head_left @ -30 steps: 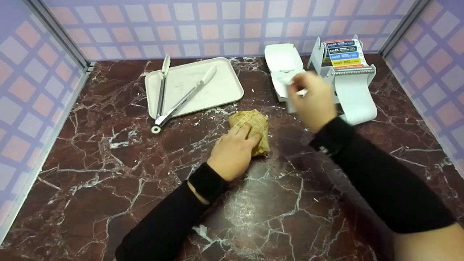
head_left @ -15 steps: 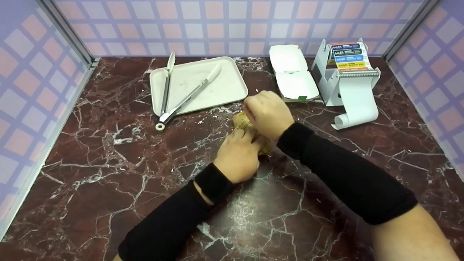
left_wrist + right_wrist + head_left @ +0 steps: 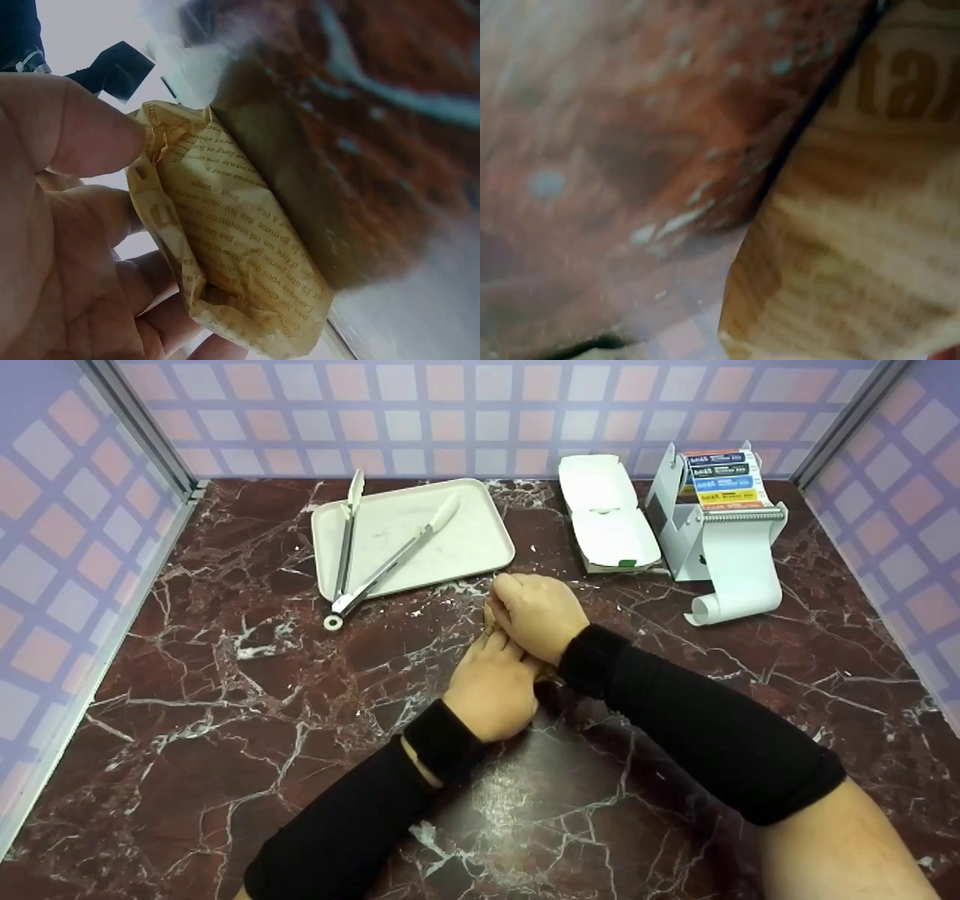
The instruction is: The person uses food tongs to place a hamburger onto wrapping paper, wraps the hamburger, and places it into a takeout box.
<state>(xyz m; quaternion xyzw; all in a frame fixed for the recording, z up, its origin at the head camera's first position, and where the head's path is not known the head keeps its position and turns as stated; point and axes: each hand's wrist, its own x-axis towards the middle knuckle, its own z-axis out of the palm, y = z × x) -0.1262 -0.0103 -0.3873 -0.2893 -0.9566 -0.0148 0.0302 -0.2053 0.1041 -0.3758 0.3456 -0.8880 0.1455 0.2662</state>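
A small parcel wrapped in printed brown paper [image 3: 489,619] lies on the marbled table, mostly covered by both hands in the head view. My left hand [image 3: 491,686] holds it from the near side. In the left wrist view, the thumb is at a folded corner of the paper parcel [image 3: 232,202], with the fingers [image 3: 146,281] along its side. Above the parcel's far right part is my right hand [image 3: 540,611], its fingers bent down and partly hidden, so I cannot tell what it holds. Printed brown paper [image 3: 855,225] fills the right side of the right wrist view.
At the back left, metal tongs [image 3: 382,570] lie across a white tray [image 3: 480,551]. An open white clamshell box [image 3: 615,536] stands at the back right. Beside it is a label dispenser [image 3: 679,544] with colored rolls and a white strip [image 3: 742,574] hanging out. White crumbs dot the table.
My right hand, pinching a small white piece of paper near the box a second ago, has come left and down over the parcel. The left hand stays on the parcel.
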